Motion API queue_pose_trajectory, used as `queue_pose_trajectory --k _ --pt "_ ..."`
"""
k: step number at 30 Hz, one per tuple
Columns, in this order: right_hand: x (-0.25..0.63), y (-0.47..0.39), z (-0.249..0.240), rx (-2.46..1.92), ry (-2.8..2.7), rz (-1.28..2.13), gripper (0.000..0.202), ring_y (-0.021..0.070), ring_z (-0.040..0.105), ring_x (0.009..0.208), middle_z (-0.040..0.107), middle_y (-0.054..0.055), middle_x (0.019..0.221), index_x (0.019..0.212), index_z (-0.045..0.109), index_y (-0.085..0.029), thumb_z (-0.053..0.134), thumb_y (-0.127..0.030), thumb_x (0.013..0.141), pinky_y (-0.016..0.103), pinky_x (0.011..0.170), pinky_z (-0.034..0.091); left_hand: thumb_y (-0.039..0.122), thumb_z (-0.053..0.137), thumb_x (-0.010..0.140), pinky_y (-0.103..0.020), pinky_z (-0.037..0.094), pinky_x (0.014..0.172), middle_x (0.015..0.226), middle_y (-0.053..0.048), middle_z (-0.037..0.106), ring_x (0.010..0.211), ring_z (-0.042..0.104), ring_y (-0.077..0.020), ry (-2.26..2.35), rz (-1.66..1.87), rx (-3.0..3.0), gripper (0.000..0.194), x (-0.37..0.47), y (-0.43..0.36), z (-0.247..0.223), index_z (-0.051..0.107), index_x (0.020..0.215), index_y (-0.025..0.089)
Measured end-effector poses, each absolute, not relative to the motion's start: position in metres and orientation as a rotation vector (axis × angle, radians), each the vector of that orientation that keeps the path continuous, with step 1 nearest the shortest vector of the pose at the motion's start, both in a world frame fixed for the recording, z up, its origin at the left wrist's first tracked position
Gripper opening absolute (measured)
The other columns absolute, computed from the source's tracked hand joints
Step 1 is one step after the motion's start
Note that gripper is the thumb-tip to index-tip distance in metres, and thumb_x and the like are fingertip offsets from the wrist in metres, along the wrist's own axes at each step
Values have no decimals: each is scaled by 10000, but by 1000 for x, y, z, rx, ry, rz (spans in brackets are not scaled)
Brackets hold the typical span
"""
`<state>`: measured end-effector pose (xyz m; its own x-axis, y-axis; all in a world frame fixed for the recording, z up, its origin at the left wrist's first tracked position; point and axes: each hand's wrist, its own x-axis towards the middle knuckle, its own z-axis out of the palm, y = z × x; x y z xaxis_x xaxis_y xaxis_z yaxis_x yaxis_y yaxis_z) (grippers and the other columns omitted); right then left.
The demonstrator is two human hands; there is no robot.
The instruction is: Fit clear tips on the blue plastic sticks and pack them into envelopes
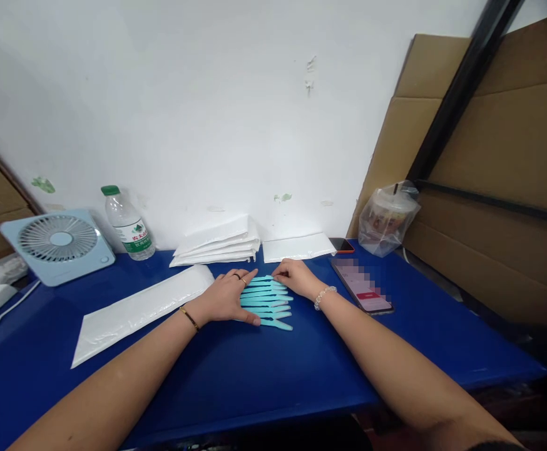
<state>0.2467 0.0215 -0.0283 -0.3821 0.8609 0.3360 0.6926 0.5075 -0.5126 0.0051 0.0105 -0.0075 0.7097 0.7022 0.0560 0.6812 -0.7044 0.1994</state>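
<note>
"Spread, our left hand (226,295) spans the row of turquoise strips (266,302), thumb near, fingers far. And our right hand (296,277)?"

"Its fingertips are drawn together at the row's far right corner; we cannot tell whether they pinch a strip."

"Where does our head view put the row?"

"On the blue table (292,376), between our hands. Left of it we see a flat white packet (142,314) lying at a slant; beyond, a white stack (218,242) near the white wall (208,113); to the right, a phone (362,288) lying face up."
</note>
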Motion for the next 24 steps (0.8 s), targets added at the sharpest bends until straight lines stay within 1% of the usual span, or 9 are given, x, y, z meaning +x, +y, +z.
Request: queue_pose_trajectory --k 2,5,7,8,10,13,15,19,24 --pt "248 11 -18 -1235 -2249 432 141 138 590 743 649 38 838 832 729 -182 589 -173 815 235 679 433 706 645 589 -357 386 910 1303 -121 473 1177 426 -298 1093 177 2745 988 7 5 -5 350 1392 211" --pt "247 -9 -4 -1194 -2379 539 232 140 579 689 640 40 803 793 722 -184 549 -324 859 238 624 412 526 584 781 -314 412 842 1112 -77 568 1037 502 -237 1063 183 2747 500 13 -7 -2 529 1176 223" --pt "242 -22 1 -1200 -2473 507 300 158 571 701 622 53 832 858 699 -182 578 -453 819 249 605 402 444 504 863 -309 420 807 1012 -70 583 959 524 -220 1081 189 2796 307 17 -16 -2 555 1047 204" --pt "238 -28 1 -1212 -2519 440 351 175 569 734 611 65 872 915 677 -175 618 -491 774 258 613 404 425 471 885 -310 423 792 985 -74 583 929 532 -217 1102 183 2822 276 19 -21 -3 552 1010 192" --pt "228 -35 -1 -1228 -2597 263 411 208 562 810 587 95 948 1001 618 -151 656 -465 740 278 651 416 402 436 906 -310 431 772 959 -83 585 885 551 -213 1147 146 2855 263 20 -28 -4 540 978 172" --pt "214 -42 -8 -1203 -2702 105 230 216 563 856 585 117 973 981 573 -125 555 -283 815 293 713 428 349 436 907 -312 440 764 934 -85 603 852 579 -214 1192 55 2900 216 22 -35 -6 537 945 162" --pt "207 -44 -11 -1191 -2768 53 182 219 578 843 600 123 961 953 570 -119 524 -215 805 299 728 434 319 444 899 -317 447 762 924 -91 616 849 591 -222 1202 -4 2955 191 22 -39 -5 540 926 157" --pt "203 -47 -9 -1257 -2807 -53 212 242 611 813 632 132 943 964 567 -123 534 -209 773 312 688 448 296 448 882 -334 466 717 902 -107 640 814 622 -245 1223 -78 3016 183 25 -45 -1 540 925 145" --pt "203 -45 -7 -1333 -2751 -130 254 249 644 786 669 104 917 1026 545 -161 542 -199 775 317 667 452 372 490 836 -353 468 604 809 -95 665 715 646 -280 1430 2 2944 255 30 -49 0 533 987 171"
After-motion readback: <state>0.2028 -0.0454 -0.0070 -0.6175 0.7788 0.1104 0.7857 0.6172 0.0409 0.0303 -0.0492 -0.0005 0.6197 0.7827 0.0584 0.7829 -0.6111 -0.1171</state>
